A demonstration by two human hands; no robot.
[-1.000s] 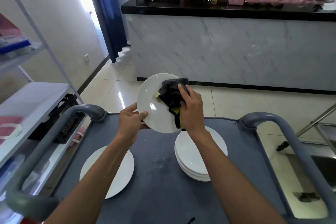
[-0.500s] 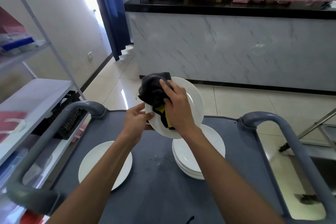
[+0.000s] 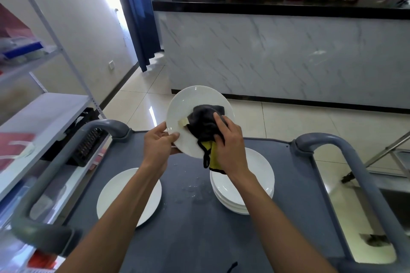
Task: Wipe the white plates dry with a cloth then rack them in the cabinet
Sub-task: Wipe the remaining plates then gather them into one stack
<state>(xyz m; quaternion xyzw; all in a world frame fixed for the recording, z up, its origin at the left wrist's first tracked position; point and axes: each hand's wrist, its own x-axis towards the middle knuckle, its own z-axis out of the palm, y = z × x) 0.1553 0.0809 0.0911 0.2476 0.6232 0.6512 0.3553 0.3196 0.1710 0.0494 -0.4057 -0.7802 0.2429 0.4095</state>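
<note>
One held white plate, one lone plate at seven o'clock, one plate stack, one cloth.

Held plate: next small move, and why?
Probably sweep the cloth up over the far half of the held plate. The right hand presses the cloth on the lower right of the face only, while the left hand pinches the near left rim, leaving the upper face uncovered.

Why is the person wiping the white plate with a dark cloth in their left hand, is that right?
Not quite. In the head view the right hand presses the dark cloth on the white plate. The left hand just holds the plate's edge.
</note>
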